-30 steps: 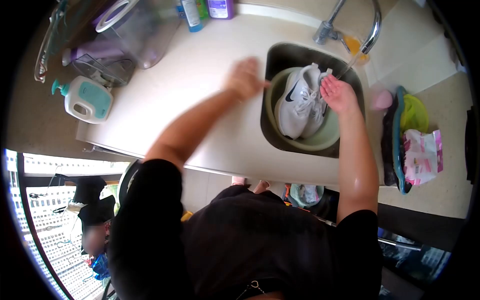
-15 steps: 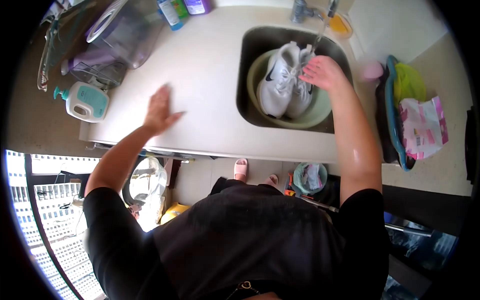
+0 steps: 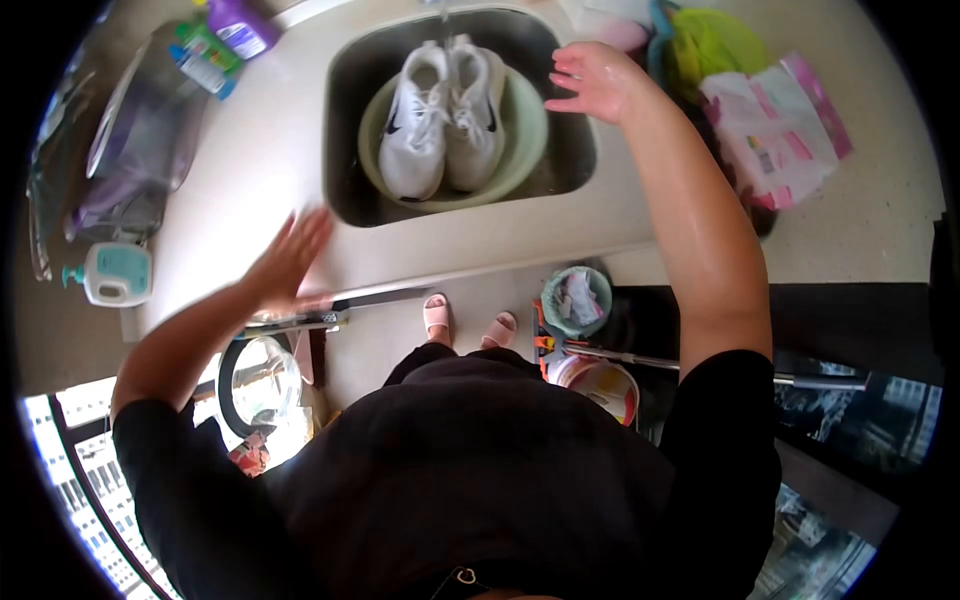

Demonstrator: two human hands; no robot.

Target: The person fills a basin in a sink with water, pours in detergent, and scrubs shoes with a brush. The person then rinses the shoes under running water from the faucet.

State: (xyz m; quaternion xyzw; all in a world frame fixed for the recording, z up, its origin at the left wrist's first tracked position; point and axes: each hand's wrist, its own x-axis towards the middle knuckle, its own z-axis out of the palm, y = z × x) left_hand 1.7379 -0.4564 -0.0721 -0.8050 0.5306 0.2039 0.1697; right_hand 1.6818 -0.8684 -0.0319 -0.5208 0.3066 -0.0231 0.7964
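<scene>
White shoes (image 3: 415, 150) are sitting side by side in a pale green basin (image 3: 528, 130), which is resting inside the sink (image 3: 345, 200); heels are pointing to the far side, toes towards the person, openings facing up, dark logo marks showing on the sides. A thin stream of water (image 3: 446, 12) is running at the far edge, by the heels. Right hand (image 3: 598, 85) is hovering around the sink's right rim, beside the basin and apart from the shoes; its grip is standing open, fingers loosely spread, holding nothing. Left hand (image 3: 292, 255) is blurring near the bench's (image 3: 480, 245) front edge, left of the sink; its grip is opening wide, fingers extended, holding nothing; cannot tell whether it is touching the surface. Purple bottle (image 3: 240, 28), green bottle (image 3: 210, 47) and blue bottle (image 3: 203, 73) are clustering at far left, with a clear container (image 3: 155, 130) standing nearby. White pump bottle (image 3: 118, 275) is sitting at the left end. Pink-and-white packet (image 3: 775, 135) is lying on the right, just beside a yellow-green item (image 3: 715, 42). Below, pink slippers (image 3: 436, 312) are showing on the floor (image 3: 380, 345), near a lined bin (image 3: 576, 300).
</scene>
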